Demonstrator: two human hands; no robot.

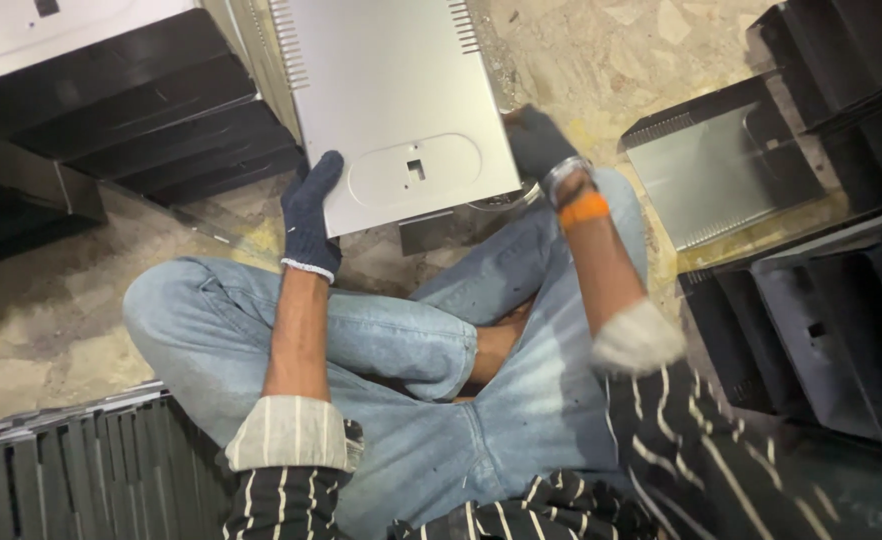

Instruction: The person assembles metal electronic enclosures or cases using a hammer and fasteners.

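I sit cross-legged on the floor in blue jeans. A flat grey sheet-metal panel (391,95) with slotted vents along its edges and an oval embossed patch lies tilted in front of my knees. My left hand (310,215), in a dark knit glove, grips the panel's near left corner. At the near right corner my right hand (538,142), also gloved and with an orange band at the wrist, holds the panel's edge. A small round metal object (506,200) shows partly under the panel's near edge.
Stacks of dark metal panels (141,110) stand at the upper left, more (81,470) at the lower left and others (821,320) on the right. A single grey vented panel (716,180) lies on the speckled stone floor (41,300) at the right.
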